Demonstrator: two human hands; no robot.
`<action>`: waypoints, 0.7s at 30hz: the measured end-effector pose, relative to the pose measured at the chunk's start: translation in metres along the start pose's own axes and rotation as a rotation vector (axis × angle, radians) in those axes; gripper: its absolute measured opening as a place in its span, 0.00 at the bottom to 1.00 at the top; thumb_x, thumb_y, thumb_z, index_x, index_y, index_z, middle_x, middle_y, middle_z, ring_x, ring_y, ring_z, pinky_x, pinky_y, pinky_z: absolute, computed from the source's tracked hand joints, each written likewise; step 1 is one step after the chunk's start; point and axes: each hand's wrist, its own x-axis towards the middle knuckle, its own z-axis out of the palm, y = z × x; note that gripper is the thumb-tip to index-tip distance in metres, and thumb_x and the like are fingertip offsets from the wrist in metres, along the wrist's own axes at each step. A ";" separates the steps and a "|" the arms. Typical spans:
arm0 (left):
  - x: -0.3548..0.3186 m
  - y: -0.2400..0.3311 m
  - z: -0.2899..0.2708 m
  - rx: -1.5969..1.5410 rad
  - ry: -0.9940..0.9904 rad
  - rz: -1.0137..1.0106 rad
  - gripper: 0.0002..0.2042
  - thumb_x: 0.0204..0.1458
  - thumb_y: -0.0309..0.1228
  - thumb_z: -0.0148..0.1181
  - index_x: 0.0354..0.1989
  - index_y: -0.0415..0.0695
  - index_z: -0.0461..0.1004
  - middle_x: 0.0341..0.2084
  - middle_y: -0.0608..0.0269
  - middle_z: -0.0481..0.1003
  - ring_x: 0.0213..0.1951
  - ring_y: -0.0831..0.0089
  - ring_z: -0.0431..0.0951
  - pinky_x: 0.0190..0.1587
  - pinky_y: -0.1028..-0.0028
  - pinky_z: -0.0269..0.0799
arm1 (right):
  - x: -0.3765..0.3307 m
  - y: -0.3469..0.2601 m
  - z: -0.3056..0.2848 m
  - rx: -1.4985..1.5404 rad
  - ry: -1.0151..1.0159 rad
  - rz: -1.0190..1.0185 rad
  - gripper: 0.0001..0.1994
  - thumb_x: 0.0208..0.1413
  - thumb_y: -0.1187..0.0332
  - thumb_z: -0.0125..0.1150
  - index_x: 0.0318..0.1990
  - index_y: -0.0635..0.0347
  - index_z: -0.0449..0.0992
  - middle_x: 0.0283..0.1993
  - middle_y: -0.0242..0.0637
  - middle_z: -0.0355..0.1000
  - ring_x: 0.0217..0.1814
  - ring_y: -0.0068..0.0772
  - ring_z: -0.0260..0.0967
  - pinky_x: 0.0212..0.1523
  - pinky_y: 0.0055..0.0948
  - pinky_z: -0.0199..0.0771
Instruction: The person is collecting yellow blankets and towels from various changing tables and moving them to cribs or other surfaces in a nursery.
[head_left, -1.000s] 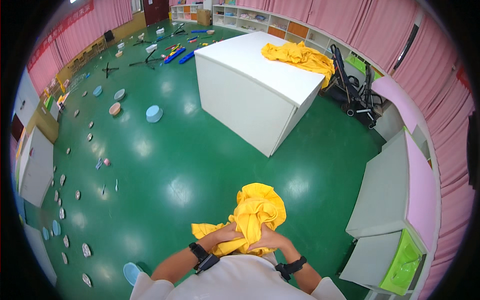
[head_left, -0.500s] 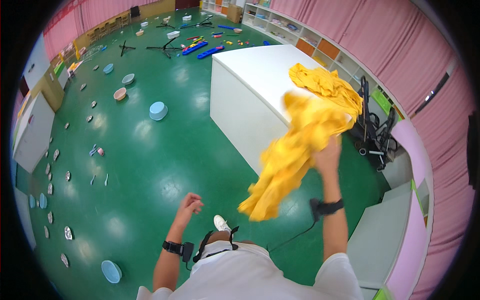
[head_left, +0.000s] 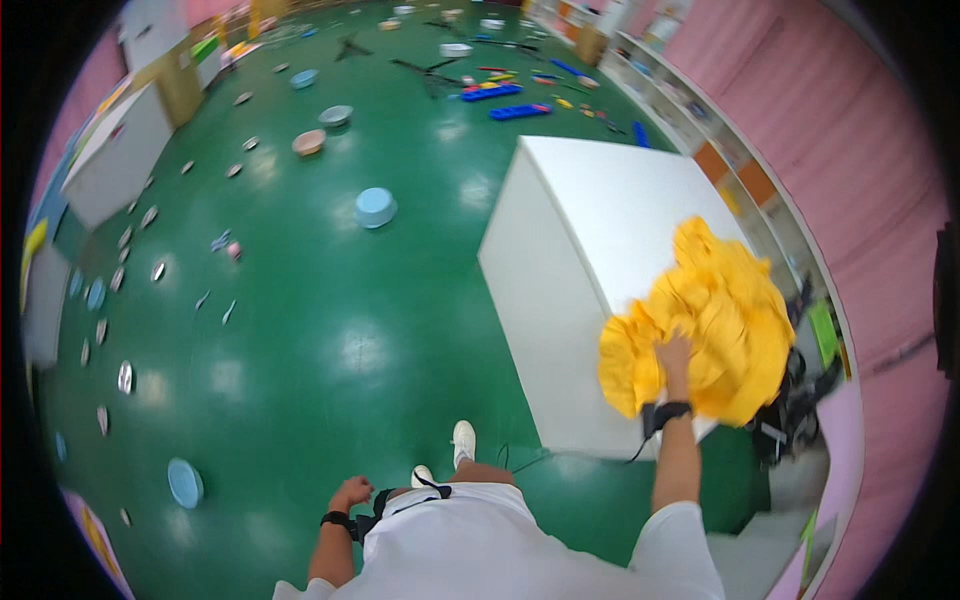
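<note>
Yellow crumpled cloth (head_left: 715, 320) heaped on white table (head_left: 600, 200) corner

The fingertips of the right hand (head_left: 675, 355) were buried in the yellow cloth (head_left: 720, 330), so the grip itself could not be seen. The cloth covered the near corner of the white surface (head_left: 600, 200) and hid part of a dark object (head_left: 795, 410) on the floor behind it. The left hand (head_left: 350, 493) was too small to show whether it was closed. Far-off toys (head_left: 495, 92) on the green floor (head_left: 330, 330) were too blurred to identify.
</note>
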 end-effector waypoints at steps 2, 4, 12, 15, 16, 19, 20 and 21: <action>-0.010 -0.009 -0.005 -0.019 0.115 -0.253 0.17 0.46 0.40 0.54 0.33 0.35 0.74 0.22 0.53 0.77 0.24 0.62 0.78 0.33 0.65 0.74 | -0.011 -0.103 0.071 0.232 -0.390 -0.185 0.31 0.45 0.49 0.57 0.48 0.71 0.68 0.42 0.59 0.70 0.47 0.57 0.68 0.51 0.47 0.65; -0.017 -0.018 -0.012 0.061 0.068 -0.240 0.15 0.47 0.36 0.53 0.30 0.34 0.74 0.22 0.51 0.77 0.26 0.65 0.78 0.31 0.67 0.73 | -0.049 -0.227 0.092 0.384 -0.617 -0.445 0.26 0.44 0.53 0.57 0.41 0.72 0.71 0.43 0.58 0.70 0.47 0.57 0.67 0.50 0.47 0.65; -0.072 0.042 0.003 -0.667 0.654 -0.174 0.12 0.48 0.33 0.51 0.34 0.36 0.72 0.23 0.55 0.76 0.26 0.67 0.78 0.30 0.69 0.73 | -0.196 -0.551 -0.065 0.408 -1.170 -1.883 0.18 0.52 0.61 0.53 0.47 0.64 0.68 0.45 0.50 0.71 0.48 0.50 0.69 0.48 0.40 0.68; -0.079 -0.002 0.025 -0.769 0.692 -0.324 0.11 0.48 0.33 0.51 0.31 0.38 0.74 0.22 0.54 0.77 0.26 0.67 0.78 0.31 0.68 0.73 | -0.212 -0.628 -0.096 0.426 -1.050 -2.080 0.17 0.52 0.62 0.53 0.44 0.65 0.69 0.42 0.50 0.72 0.46 0.51 0.69 0.46 0.41 0.69; -0.066 -0.018 0.049 -0.697 0.693 -0.392 0.11 0.47 0.33 0.52 0.30 0.37 0.75 0.23 0.54 0.77 0.25 0.67 0.78 0.31 0.68 0.73 | -0.210 -0.650 -0.095 0.461 -1.046 -2.133 0.16 0.52 0.62 0.52 0.43 0.65 0.69 0.41 0.51 0.72 0.45 0.52 0.69 0.45 0.42 0.69; -0.064 -0.043 0.050 -0.784 0.620 -0.447 0.13 0.45 0.36 0.51 0.26 0.38 0.76 0.23 0.58 0.78 0.25 0.67 0.78 0.31 0.69 0.73 | -0.176 -0.712 -0.074 0.429 -1.099 -1.932 0.16 0.51 0.62 0.51 0.41 0.66 0.70 0.40 0.53 0.71 0.45 0.53 0.69 0.44 0.43 0.68; -0.064 -0.045 0.041 -0.867 0.552 -0.536 0.13 0.45 0.36 0.50 0.27 0.39 0.76 0.23 0.59 0.78 0.26 0.68 0.78 0.31 0.71 0.73 | -0.158 -0.730 -0.052 0.393 -1.071 -1.854 0.17 0.51 0.60 0.50 0.40 0.66 0.70 0.40 0.54 0.71 0.44 0.54 0.69 0.44 0.43 0.68; -0.063 -0.049 0.016 -0.929 0.481 -0.613 0.13 0.45 0.35 0.50 0.27 0.39 0.77 0.24 0.59 0.78 0.26 0.68 0.78 0.31 0.72 0.73 | -0.131 -0.749 -0.019 0.373 -1.032 -1.759 0.18 0.50 0.58 0.50 0.39 0.66 0.70 0.40 0.54 0.71 0.44 0.55 0.68 0.44 0.43 0.68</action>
